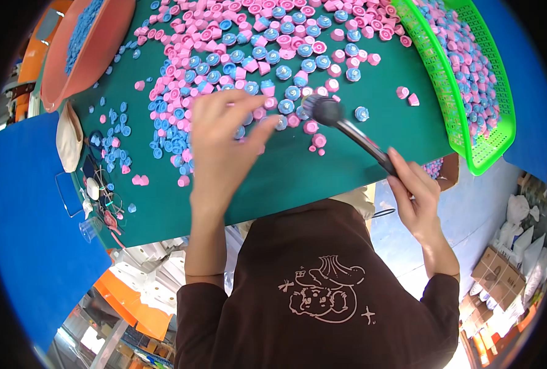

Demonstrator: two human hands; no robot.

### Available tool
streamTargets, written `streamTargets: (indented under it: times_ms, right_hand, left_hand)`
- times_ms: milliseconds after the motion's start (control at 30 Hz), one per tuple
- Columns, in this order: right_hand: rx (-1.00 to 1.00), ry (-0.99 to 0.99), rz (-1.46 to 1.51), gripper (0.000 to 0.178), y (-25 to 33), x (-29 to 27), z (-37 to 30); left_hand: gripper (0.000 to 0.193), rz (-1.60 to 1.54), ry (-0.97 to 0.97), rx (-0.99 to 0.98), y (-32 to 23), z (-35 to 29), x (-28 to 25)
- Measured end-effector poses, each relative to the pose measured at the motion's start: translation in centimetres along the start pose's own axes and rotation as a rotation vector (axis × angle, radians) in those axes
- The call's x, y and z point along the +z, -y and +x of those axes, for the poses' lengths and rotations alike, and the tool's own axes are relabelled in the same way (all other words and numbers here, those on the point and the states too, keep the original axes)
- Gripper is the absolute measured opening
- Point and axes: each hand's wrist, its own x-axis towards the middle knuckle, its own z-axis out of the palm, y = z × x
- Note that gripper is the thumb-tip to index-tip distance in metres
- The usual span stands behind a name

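Note:
My right hand (416, 195) is closed round the dark handle of a soft round-headed brush (367, 140). The brush's blurred head hangs over the near edge of the pile of small pink and blue pieces. To the left of it, my left hand (223, 138) hovers over the pieces, slightly blurred, thumb and fingers apart with nothing visibly held. Below and around it lie small pink cups (184, 43) and blue swirl tops (166, 136). Several are joined as cupcake-like pieces (284, 72), blue top up, between my hands and beyond.
A green table (163, 212) bears the pieces. At the right, a bright green basket (479, 161) holds many joined pieces. An orange-pink basin (107, 52) of blue pieces stands at the far left. Cords, a clear cup (91, 229) and small tools lie along the left edge.

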Motion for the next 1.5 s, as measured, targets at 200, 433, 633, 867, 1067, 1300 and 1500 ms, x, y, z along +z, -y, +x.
streamTargets:
  times_ms: [200, 433, 633, 867, 1067, 1300, 1500]
  right_hand:
    - [0.147, 0.075, 0.067, 0.046, -0.4, 0.2, 0.6]
    - [0.094, 0.033, 0.025, 0.041, -2.0, -0.4, 0.3]
    - [0.240, 0.034, 0.173, 0.043, -1.7, 0.3, 1.5]
    - [0.237, -0.021, 0.135, 0.043, 0.1, 0.2, 3.6]
    - [0.274, -0.080, 0.121, 0.042, -1.0, -0.7, 4.8]
    - [0.314, -0.003, 0.041, 0.040, -2.0, -1.3, 7.0]
    - [0.305, 0.103, -0.010, 0.040, -1.7, -1.3, 8.5]
  left_hand:
    - [0.017, 0.199, -0.299, -0.501, 4.7, -6.3, -10.3]
    - [0.014, 0.389, -0.462, -0.639, 11.2, -14.3, -14.9]
    - [0.018, 0.408, -0.365, -0.713, 13.6, -12.9, -12.5]
    - [0.020, 0.495, -0.184, -0.598, 16.1, -11.8, -12.9]
    - [0.020, 0.503, -0.041, -0.619, 14.3, -10.7, -12.6]
    - [0.028, 0.385, -0.127, -0.696, 14.9, -12.0, -11.9]
    - [0.025, 0.146, -0.166, -0.690, 12.6, -7.5, -12.0]
